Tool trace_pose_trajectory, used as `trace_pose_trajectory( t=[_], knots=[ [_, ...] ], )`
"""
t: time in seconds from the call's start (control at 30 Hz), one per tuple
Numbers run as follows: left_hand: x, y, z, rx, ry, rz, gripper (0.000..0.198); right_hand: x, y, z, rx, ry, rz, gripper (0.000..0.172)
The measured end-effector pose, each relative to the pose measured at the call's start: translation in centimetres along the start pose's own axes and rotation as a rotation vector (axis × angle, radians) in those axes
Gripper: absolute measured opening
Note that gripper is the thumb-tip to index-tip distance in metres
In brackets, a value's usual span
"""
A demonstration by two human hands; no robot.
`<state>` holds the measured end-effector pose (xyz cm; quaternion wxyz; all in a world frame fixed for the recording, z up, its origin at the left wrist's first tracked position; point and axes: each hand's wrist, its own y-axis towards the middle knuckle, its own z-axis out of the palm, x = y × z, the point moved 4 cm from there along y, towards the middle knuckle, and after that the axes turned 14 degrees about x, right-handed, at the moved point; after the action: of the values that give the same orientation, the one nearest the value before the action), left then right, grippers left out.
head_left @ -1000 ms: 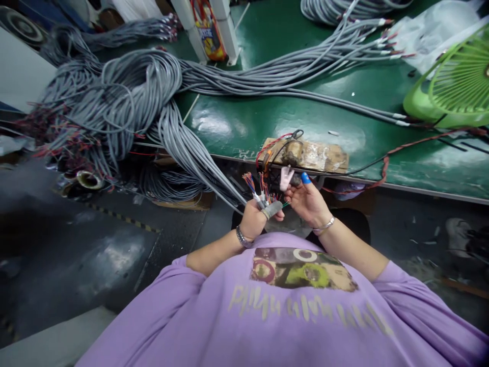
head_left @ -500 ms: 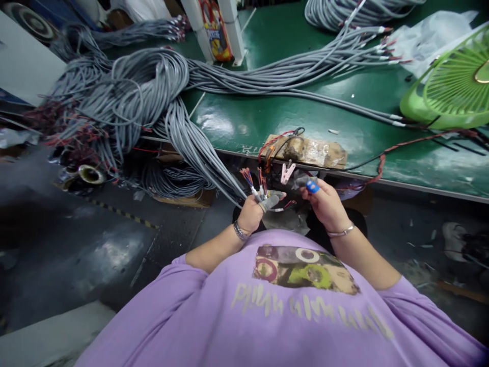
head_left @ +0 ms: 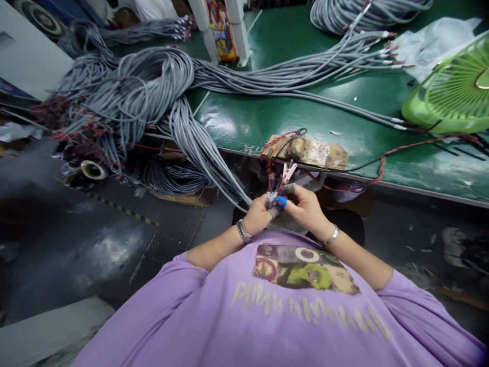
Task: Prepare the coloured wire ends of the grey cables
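Head view: grey cables (head_left: 156, 84) lie heaped across the green bench (head_left: 233, 125), some hanging over its near edge; a green fan (head_left: 454, 102) stands at right. A pink clip (head_left: 288, 173) sits just beyond the hands. Before the bench, the left hand (head_left: 257, 216) is closed around the cable ends (head_left: 271, 195); the right hand's (head_left: 308, 208) blue-capped thumb touches them, its grip unclear.

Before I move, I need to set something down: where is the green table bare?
The green table is bare between the long cables and the wooden board, bar small white scraps; also behind those cables, between the white post and coil. Crowded: left, under heaped cables; right, around the fan and plastic bag.
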<state>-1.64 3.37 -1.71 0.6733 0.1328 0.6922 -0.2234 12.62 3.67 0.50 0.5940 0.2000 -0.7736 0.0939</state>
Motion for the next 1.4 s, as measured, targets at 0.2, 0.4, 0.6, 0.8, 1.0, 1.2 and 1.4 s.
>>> trace_pose_trajectory(
  t=[0.2,0.4,0.6,0.8,1.0,1.2,1.4],
  knots=[
    [0.4,-0.4,-0.1,0.042,-0.123,0.005,0.038,-1.9,0.5,0.2,-0.027,0.528,0.159,0.023],
    [0.6,-0.3,-0.6,-0.028,-0.174,-0.028,0.044,-3.3,0.5,0.9,-0.028,0.910,0.315,0.033],
    [-0.5,0.6,0.2,0.143,-0.117,-0.097,0.047,-2.0,1.1,-0.1,0.015,0.695,0.234,0.030],
    [-1.1,0.6,0.3,0.038,-0.048,-0.012,0.040,-1.6,1.2,-0.2,-0.067,0.643,0.194,0.030],
    [-0.3,0.6,-0.2,-0.120,-0.262,-0.030,0.038,-3.2,0.9,0.6,-0.146,0.709,0.205,0.030],
    [0.1,0.5,-0.7,-0.209,-0.346,-0.103,0.037,-2.7,0.9,0.6,-0.095,0.619,0.174,0.028],
    [0.7,0.1,-0.7,-0.131,-0.207,-0.090,0.034,-2.5,1.1,1.1,-0.028,0.633,0.192,0.031]
  ],
)
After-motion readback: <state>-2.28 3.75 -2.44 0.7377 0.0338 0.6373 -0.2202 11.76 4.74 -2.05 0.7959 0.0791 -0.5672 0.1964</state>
